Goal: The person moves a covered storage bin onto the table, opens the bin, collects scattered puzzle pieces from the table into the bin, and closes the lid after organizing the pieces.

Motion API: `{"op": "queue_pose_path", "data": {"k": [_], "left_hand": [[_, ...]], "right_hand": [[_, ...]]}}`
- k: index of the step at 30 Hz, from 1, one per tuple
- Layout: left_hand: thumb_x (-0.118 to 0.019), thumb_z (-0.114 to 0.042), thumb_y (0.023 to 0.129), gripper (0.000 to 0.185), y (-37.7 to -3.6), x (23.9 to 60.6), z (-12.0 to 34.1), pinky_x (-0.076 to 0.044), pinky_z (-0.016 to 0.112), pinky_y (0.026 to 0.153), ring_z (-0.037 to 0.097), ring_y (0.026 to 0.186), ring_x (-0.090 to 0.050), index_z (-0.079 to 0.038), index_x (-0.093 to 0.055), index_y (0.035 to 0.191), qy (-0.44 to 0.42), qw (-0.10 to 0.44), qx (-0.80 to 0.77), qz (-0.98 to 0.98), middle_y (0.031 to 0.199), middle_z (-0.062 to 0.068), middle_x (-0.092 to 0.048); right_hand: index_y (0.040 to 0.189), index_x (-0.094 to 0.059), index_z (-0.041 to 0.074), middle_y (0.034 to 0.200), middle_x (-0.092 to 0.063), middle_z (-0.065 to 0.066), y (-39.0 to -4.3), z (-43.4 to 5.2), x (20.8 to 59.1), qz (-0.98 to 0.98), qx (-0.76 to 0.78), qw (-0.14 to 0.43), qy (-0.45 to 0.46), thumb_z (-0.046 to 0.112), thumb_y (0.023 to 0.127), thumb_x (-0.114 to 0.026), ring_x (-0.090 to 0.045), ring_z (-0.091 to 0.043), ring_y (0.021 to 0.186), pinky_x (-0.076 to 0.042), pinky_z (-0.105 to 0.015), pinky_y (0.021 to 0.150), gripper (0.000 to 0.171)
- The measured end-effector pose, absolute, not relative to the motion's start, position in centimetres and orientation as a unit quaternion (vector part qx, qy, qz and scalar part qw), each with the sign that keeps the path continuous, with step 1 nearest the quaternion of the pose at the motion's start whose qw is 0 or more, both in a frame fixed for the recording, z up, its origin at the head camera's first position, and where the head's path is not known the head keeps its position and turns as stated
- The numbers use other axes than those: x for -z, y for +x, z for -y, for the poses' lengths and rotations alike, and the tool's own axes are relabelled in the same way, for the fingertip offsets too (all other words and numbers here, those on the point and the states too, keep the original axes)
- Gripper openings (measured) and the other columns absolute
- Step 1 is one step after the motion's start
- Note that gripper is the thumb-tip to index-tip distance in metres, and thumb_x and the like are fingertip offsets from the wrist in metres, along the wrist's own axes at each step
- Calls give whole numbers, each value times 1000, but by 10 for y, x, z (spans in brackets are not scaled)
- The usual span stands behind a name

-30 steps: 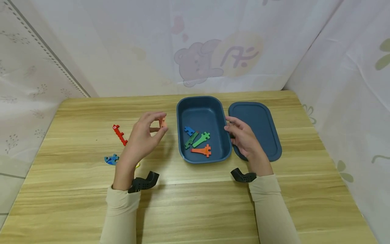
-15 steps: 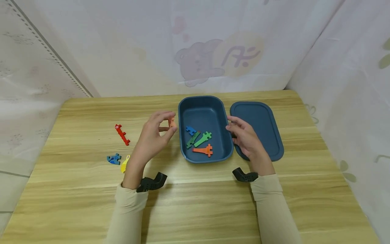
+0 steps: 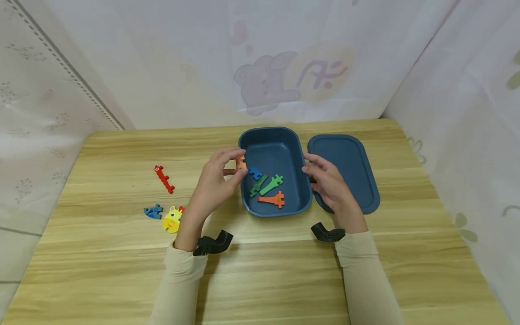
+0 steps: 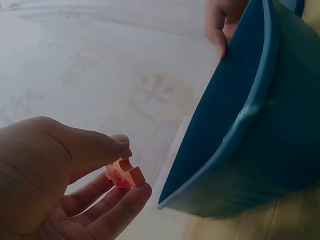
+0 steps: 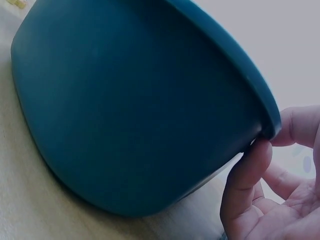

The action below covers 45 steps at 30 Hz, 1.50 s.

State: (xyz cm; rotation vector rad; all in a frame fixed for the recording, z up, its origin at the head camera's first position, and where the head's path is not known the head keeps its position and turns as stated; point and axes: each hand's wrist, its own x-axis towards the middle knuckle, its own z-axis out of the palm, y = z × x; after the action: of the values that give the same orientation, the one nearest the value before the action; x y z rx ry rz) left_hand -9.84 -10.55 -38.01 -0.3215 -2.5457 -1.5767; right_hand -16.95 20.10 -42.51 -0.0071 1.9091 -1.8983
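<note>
My left hand (image 3: 215, 185) pinches a small orange puzzle piece (image 4: 124, 175) between thumb and fingers, at the left rim of the dark blue box (image 3: 280, 155). In the left wrist view the piece shows knobs and a pinkish-red mark. With thumb and forefinger my right hand (image 3: 330, 185) holds the box's right rim; the right wrist view shows the thumb (image 5: 250, 170) just below the lip. Inside the box lie a blue piece (image 3: 255, 174), a dark green piece (image 3: 257, 186), a light green piece (image 3: 271, 184) and an orange piece (image 3: 274, 199).
To the right lies the box's flat blue lid (image 3: 345, 164), partly behind the right hand. Left on the wooden table (image 3: 260, 280) are a red piece (image 3: 164, 179), a blue piece (image 3: 154, 211) and a yellow giraffe-head piece (image 3: 172, 220). A curtain (image 3: 183, 58) hangs behind.
My left hand has moved right with the orange puzzle piece, from beside the box to its left rim, uncovering the yellow giraffe head. The right hand stays at the box rim.
</note>
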Motion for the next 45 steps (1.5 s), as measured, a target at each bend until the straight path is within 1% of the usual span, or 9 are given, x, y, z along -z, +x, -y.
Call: {"op": "queue_pose_path", "data": {"k": [2,5,8,11,17,21,28,33,45], "left_hand": [[-74,-5,98,47,-99,380,102,-63,51,98,31,137,-58,-3,-63,143,-109,64,520,845,150,15,-56],[-74,-5,98,47,-100,380,97,-64,48,98,30,137,-58,-3,-63,143,-113,59,509,851,149,15,-56],[-74,-5,98,45,-101,381,93,-64,43,98,29,136,-59,-3,-63,143,-118,53,499,857,148,15,-56],[-73,-5,99,45,-101,382,90,-64,41,97,29,135,-59,-3,-63,142,-122,51,496,858,147,15,-56],[-74,-4,98,45,-100,382,88,-64,40,97,29,132,-61,-2,-63,142,-122,47,494,860,145,15,-56],[-73,-5,98,45,-100,384,86,-63,40,98,28,132,-61,-3,-64,142,-126,39,488,863,148,14,-56],[-73,-6,99,43,-101,383,82,-63,39,99,29,129,-65,-3,-65,142,-140,19,470,871,150,13,-57],[-71,-7,100,43,-102,383,80,-62,38,101,28,129,-66,-3,-65,143,-145,9,462,875,150,13,-57],[-70,-8,101,43,-101,386,75,-61,39,104,28,128,-66,-2,-64,143,-161,20,432,887,151,13,-58]], "right_hand": [[166,-33,11,125,-53,9,-170,-202,425,-692,687,223,-4,18,109,-56,-53,-7,95,-51,-22,76,62],[166,-32,12,128,-52,9,-171,-202,426,-691,687,225,-2,18,109,-57,-54,-6,96,-52,-22,77,63],[166,-33,12,128,-52,8,-171,-203,427,-688,690,225,2,18,109,-58,-55,-7,97,-52,-23,78,63],[166,-33,12,129,-53,8,-171,-203,427,-690,688,225,1,18,109,-58,-55,-6,98,-52,-23,79,63],[166,-32,12,131,-53,9,-171,-202,426,-695,682,227,-1,17,109,-55,-55,-6,100,-51,-23,79,62],[166,-32,12,128,-54,8,-171,-202,425,-692,685,226,0,16,109,-55,-55,-6,99,-51,-22,79,62],[167,-31,11,131,-53,10,-171,-203,425,-689,689,225,4,15,109,-55,-55,-5,98,-52,-21,78,62],[167,-32,11,129,-54,10,-170,-204,425,-688,690,225,3,16,109,-55,-56,-4,97,-52,-21,78,62],[167,-31,10,121,-56,9,-171,-203,426,-683,696,224,0,15,109,-55,-59,-4,94,-54,-21,78,62]]}}
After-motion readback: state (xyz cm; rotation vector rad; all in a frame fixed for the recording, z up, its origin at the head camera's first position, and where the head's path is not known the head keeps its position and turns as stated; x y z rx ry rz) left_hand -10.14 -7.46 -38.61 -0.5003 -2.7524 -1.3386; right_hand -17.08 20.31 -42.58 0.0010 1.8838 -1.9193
